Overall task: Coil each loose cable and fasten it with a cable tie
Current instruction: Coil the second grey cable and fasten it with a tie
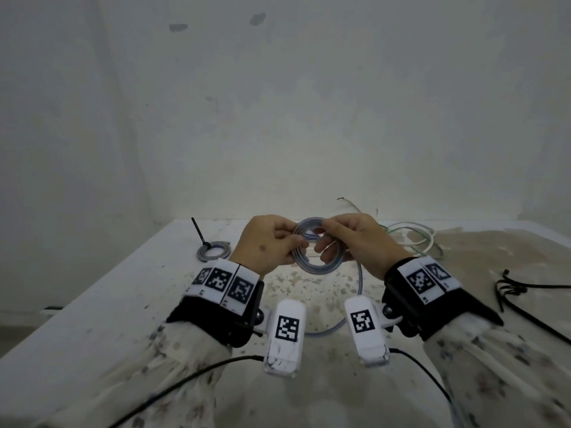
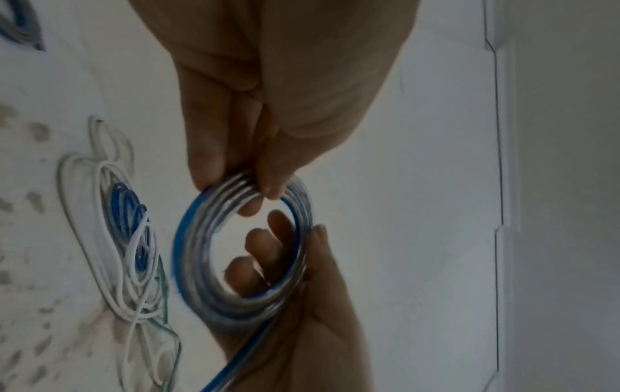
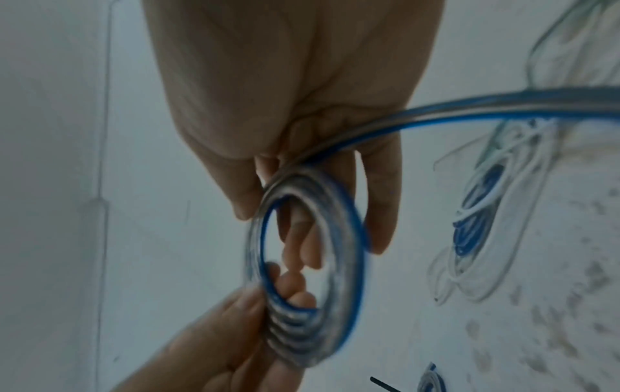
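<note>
A blue-and-clear cable coil [image 1: 318, 251] is held up at centre frame, above the bench [image 1: 92, 304]. The left hand [image 1: 265, 245] pinches its left side and the right hand [image 1: 361, 242] its right, fingers [image 2: 208, 159] curled round the loops. A tied coil [image 1: 213, 250] lies further left; loose white cables [image 1: 411, 236] lie right.

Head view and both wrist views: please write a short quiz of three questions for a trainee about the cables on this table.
1. True or false: the coil between the hands is fully wound, with no loose tail.
2. What holds the coil? A) left hand only B) both hands C) right hand only
3. What marks the finished coil at the table's far left as done?

Key
1. False: a tail hangs down to the table.
2. B
3. A black cable tie is around it.
</note>
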